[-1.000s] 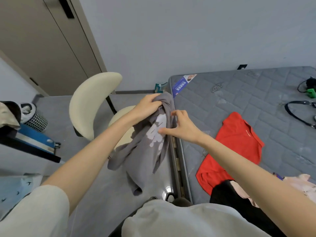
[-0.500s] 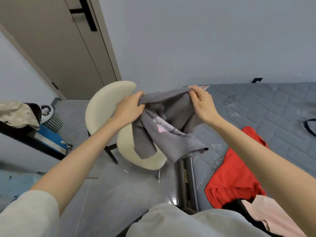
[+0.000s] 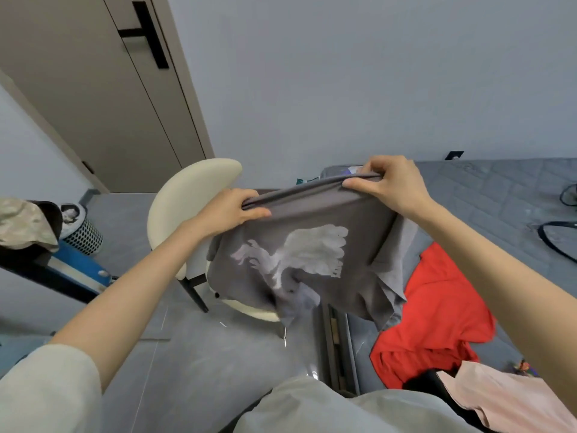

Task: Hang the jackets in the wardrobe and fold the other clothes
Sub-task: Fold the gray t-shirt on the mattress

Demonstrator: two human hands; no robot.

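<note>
The cream chair [image 3: 190, 198] stands just behind the hanging grey T-shirt [image 3: 312, 214], blocking that side. To the right, bare mattress [image 3: 499, 189] lies open beyond the red shirt [image 3: 437, 323]; black cables [image 3: 562, 225] cross its edge.

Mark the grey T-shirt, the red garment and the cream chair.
grey T-shirt [image 3: 312, 254], head view, on its white winged print.
red garment [image 3: 437, 326], head view, middle of the cloth.
cream chair [image 3: 187, 195], head view, on the curved backrest.

I find no legible text, label, brand or number in view; the shirt [image 3: 359, 220] carries only a pale winged figure.
</note>
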